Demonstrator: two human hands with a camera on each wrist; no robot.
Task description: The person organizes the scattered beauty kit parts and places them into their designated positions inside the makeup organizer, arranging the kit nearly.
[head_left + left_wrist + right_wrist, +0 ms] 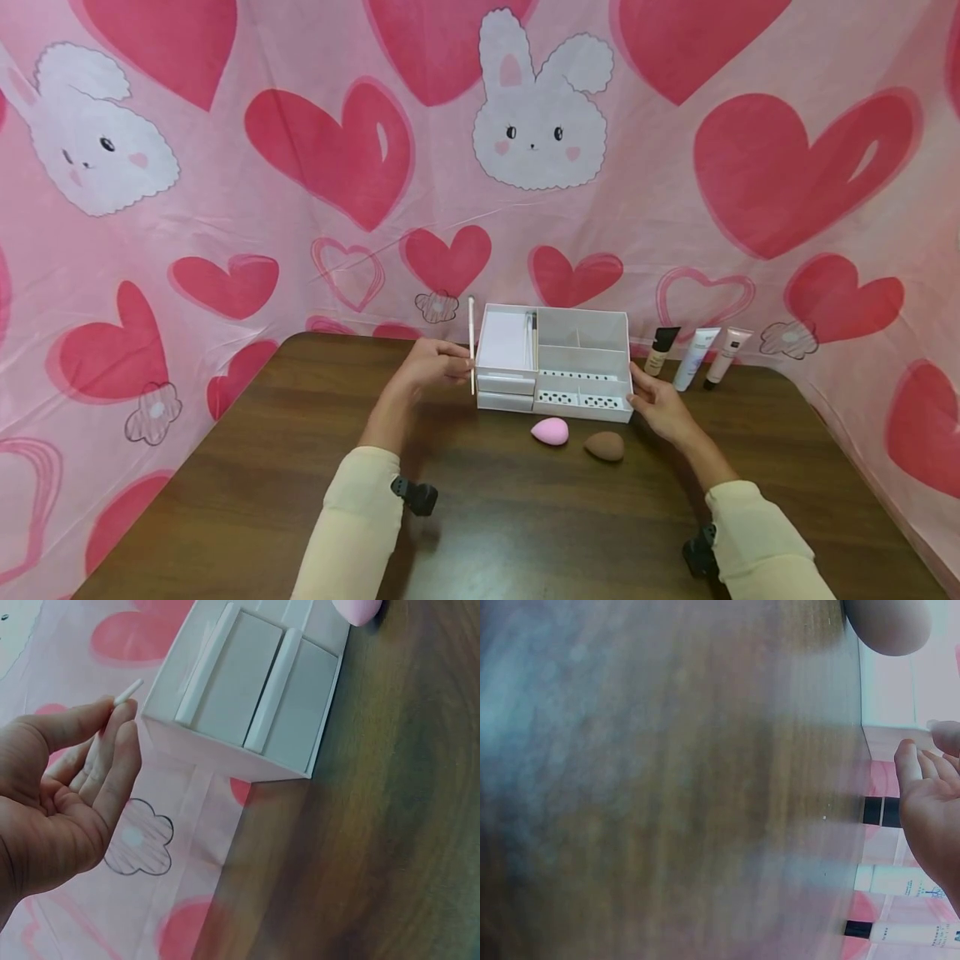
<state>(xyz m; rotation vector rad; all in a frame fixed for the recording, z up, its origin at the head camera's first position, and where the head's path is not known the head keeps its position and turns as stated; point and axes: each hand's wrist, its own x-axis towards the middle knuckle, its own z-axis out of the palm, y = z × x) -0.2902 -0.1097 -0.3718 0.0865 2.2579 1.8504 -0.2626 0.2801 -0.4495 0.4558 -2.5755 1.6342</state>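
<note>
A white cosmetics organizer (583, 360) stands on the table against the wall cloth, with small drawers (236, 675) at its left end and compartments at its right. Just beside its left side, my left hand (437, 363) pinches a thin white makeup brush (472, 333) between thumb and fingertips. The brush is upright in the head view; only its end (129, 691) pokes past the fingers in the left wrist view. My right hand (662, 406) rests at the organizer's right side, fingers fairly straight and fingertips at its wall. More slim brushes (532, 337) stand in a narrow slot.
In front of the organizer lie a pink makeup sponge (551, 431) and a brown one (604, 447). Right of it stand a black-capped tube (660, 353), a white tube (696, 358) and a pale pink tube (726, 357). Heart-printed cloth hangs behind the table (525, 525).
</note>
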